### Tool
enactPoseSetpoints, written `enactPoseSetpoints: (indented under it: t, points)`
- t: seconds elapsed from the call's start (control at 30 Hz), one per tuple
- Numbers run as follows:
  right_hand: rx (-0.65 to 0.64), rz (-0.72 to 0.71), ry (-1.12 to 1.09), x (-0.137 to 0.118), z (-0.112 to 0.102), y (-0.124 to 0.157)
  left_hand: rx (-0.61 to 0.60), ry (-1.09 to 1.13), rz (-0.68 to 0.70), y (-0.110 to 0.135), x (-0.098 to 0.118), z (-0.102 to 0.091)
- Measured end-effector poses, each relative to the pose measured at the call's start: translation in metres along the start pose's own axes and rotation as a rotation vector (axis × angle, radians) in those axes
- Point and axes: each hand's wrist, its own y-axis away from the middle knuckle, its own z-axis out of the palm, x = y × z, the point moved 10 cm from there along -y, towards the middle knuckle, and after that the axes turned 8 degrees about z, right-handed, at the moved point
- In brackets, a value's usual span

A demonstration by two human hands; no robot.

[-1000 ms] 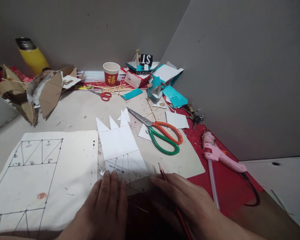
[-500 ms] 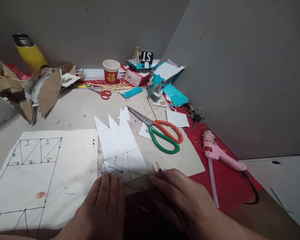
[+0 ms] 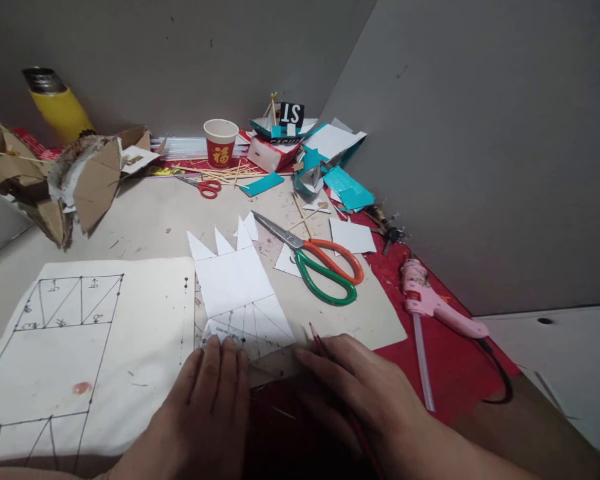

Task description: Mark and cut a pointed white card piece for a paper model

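Observation:
My left hand (image 3: 207, 400) lies flat, fingers stretched out, pressing a clear ruler (image 3: 230, 339) onto a white paper cut-out (image 3: 235, 283) with pointed tips at its far edge. My right hand (image 3: 365, 393) is closed round a red pencil (image 3: 316, 339), whose tip rests at the ruler's right end by the cut-out's lower edge. Pencil lines fan out across the lower part of the cut-out.
A large white sheet with drawn black lines (image 3: 85, 340) lies at left. Green-and-orange scissors (image 3: 320, 263), a pink glue gun (image 3: 433, 303), small red scissors (image 3: 205, 188), a red paper cup (image 3: 221, 143), cardboard scraps (image 3: 75, 183), teal paper bits (image 3: 345, 190) and a yellow flask (image 3: 60, 107) stand around. Grey walls close the back and right.
Both hands, the ruler and the pencil have stayed almost in place; the whole view has drifted slightly, with the pencil tip a little further left.

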Motion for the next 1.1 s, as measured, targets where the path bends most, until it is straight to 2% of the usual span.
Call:
enactPoseSetpoints:
  t: [0.27, 0.67, 0.8, 0.93, 1.03, 1.1]
  points:
    - [0.005, -0.023, -0.003, -0.005, -0.002, 0.0, 0.034, -0.001, 0.069, 0.001, 0.003, -0.001]
    - [-0.012, -0.049, 0.006, -0.009, -0.001, 0.005, 0.004, 0.007, 0.02, 0.003, 0.004, 0.002]
    - [-0.02, -0.061, 0.002, -0.01, -0.001, 0.006, 0.018, 0.0, 0.049, 0.002, 0.007, -0.001]
    - [-0.076, -0.084, -0.013, -0.013, 0.004, 0.005, 0.016, 0.008, 0.048, 0.0, 0.004, -0.002]
    - [-0.09, -0.128, -0.04, -0.018, 0.004, 0.005, 0.045, 0.014, 0.05, 0.0, 0.003, -0.003]
    - [-0.054, -0.155, -0.051, -0.018, 0.0, 0.006, 0.074, 0.015, 0.057, 0.0, 0.003, -0.005]
